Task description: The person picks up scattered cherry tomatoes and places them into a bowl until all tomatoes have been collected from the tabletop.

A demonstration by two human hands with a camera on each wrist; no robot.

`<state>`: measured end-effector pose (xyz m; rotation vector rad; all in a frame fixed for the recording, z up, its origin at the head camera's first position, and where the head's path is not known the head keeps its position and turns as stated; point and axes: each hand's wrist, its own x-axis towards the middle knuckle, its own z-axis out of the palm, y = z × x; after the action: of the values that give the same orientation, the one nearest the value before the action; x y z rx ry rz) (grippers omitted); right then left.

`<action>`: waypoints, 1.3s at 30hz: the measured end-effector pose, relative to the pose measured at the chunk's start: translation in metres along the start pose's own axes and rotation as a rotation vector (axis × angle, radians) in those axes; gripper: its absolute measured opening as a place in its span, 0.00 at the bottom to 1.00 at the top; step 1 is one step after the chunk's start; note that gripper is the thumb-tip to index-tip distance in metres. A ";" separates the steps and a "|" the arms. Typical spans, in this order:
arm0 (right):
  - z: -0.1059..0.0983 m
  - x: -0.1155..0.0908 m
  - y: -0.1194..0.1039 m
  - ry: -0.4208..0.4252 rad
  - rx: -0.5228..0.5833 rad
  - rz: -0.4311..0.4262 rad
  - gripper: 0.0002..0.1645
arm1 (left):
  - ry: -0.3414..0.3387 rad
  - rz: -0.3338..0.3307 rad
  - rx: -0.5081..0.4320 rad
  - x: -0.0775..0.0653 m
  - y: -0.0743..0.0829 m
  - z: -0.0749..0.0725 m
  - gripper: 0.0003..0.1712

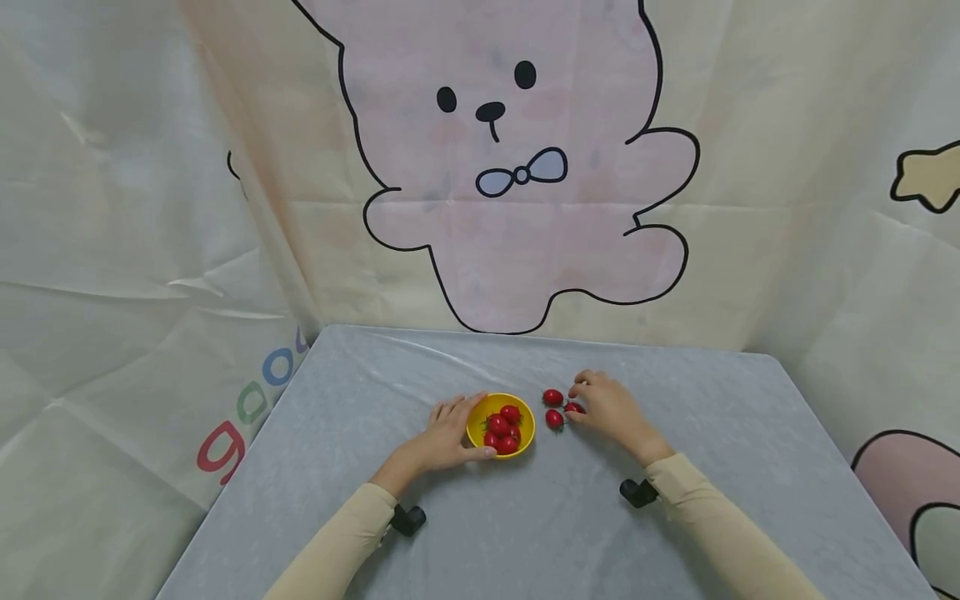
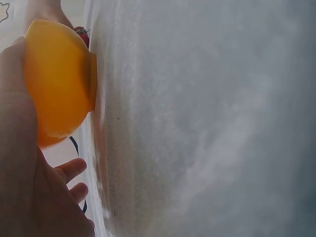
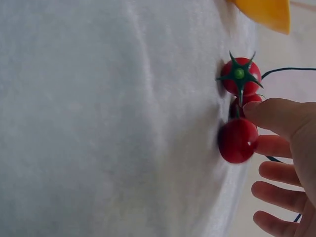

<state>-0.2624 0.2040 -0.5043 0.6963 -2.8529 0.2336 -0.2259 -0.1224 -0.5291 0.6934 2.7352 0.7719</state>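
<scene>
A yellow bowl [image 1: 529,440] stands on the table with several red cherry tomatoes [image 1: 498,425] in it. My left hand [image 1: 446,437] holds the bowl from its left side, thumb at the near rim and fingers round the far side. In the left wrist view, the orange-looking side of the bowl [image 2: 57,84] lies against that hand. Right of the bowl, three cherry tomatoes [image 1: 552,397] lie close together. My right hand [image 1: 611,414] reaches over the rightmost cherry tomato [image 3: 238,140], thumb and index finger apart on either side of it, other fingers spread.
A pale grey-blue cloth covers the table [image 1: 525,533]. Behind it hangs a curtain [image 1: 720,275] printed with a pink bear, and more printed fabric stands at both sides. Each wrist carries a small black camera mount [image 1: 638,492].
</scene>
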 end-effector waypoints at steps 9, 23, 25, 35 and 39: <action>0.010 -0.004 0.002 -0.022 -0.013 0.002 0.19 | 0.004 0.004 0.001 0.000 0.000 0.002 0.57; 0.006 -0.011 0.005 0.025 -0.063 0.097 0.24 | 0.005 0.007 0.000 0.000 0.001 0.002 0.58; 0.005 -0.011 0.004 0.032 -0.084 0.107 0.26 | 0.005 0.009 0.000 -0.001 0.001 0.002 0.57; 0.005 -0.010 0.000 0.041 -0.097 0.123 0.24 | 0.001 0.003 -0.001 -0.001 0.001 0.001 0.58; 0.001 -0.008 0.001 0.061 -0.080 0.118 0.23 | 0.004 0.004 -0.004 -0.001 0.002 0.000 0.58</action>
<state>-0.2565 0.2079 -0.5074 0.4978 -2.8301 0.1547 -0.2240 -0.1217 -0.5285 0.6980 2.7360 0.7810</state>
